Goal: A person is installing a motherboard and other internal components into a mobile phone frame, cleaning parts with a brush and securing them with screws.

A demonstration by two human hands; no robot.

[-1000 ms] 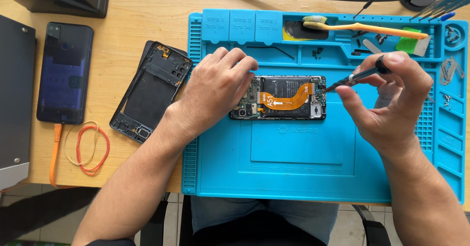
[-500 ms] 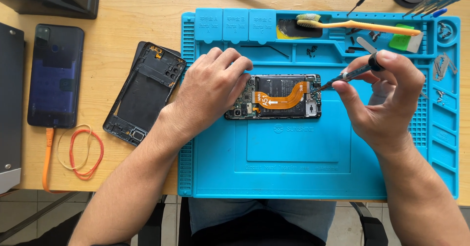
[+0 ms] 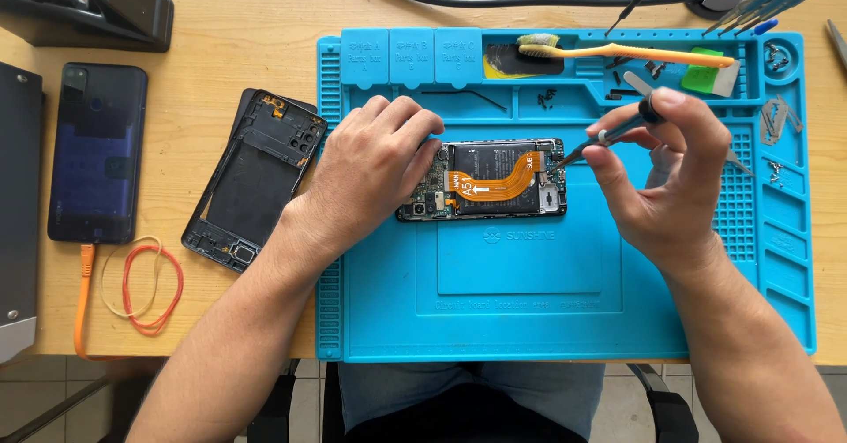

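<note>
An opened phone (image 3: 494, 183) lies on a blue repair mat (image 3: 529, 293), its black battery and an orange flex cable exposed. My left hand (image 3: 371, 169) rests on the phone's left end and holds it down. My right hand (image 3: 662, 174) pinches a thin dark screwdriver (image 3: 609, 134) whose tip touches the phone's right end. The phone's black back frame (image 3: 256, 178) lies on the wooden table to the left of the mat.
A dark blue phone (image 3: 97, 152) with an orange cable lies at the left beside rubber bands (image 3: 141, 284). A toothbrush (image 3: 618, 52), small screws, a green pick and metal tools sit in the mat's upper trays. A tape dispenser (image 3: 88, 6) stands top left.
The view has shifted a little. My right hand has edged left so the screwdriver tip sits at the phone's right end. My left hand stays on the phone.
</note>
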